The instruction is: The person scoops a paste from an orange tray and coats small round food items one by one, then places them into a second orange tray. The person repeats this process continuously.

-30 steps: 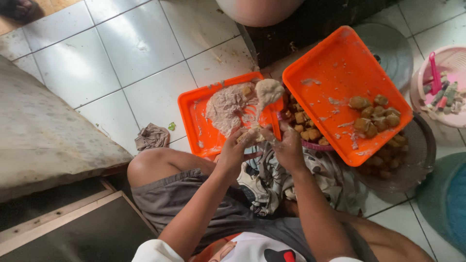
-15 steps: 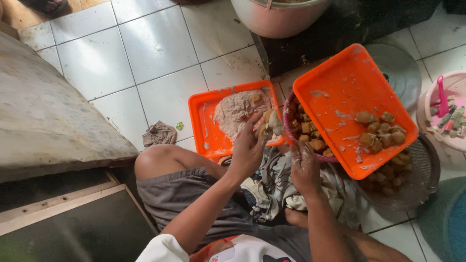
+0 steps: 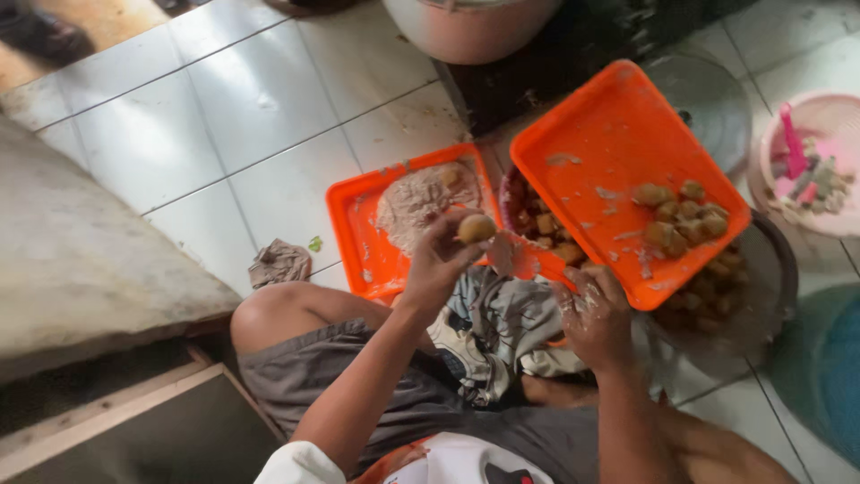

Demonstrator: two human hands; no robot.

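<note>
pinching a round dough ball (image 3: 476,228) in the left hand (image 3: 439,260) over a small orange tray (image 3: 358,224) w/ mixture, a seated person rests the paste-smeared right hand (image 3: 596,314), fingers loosely curled, beside the large orange tray (image 3: 618,143) of fried pieces.

Two orange trays sit on the tiled floor: a small tray (image 3: 358,224) bearing one mound of paste (image 3: 417,199) and a large tray (image 3: 618,152) with roughly ten fried pieces (image 3: 681,220). One ball (image 3: 476,229), one crumpled rag (image 3: 279,263), one pink bowl (image 3: 833,112).
</note>
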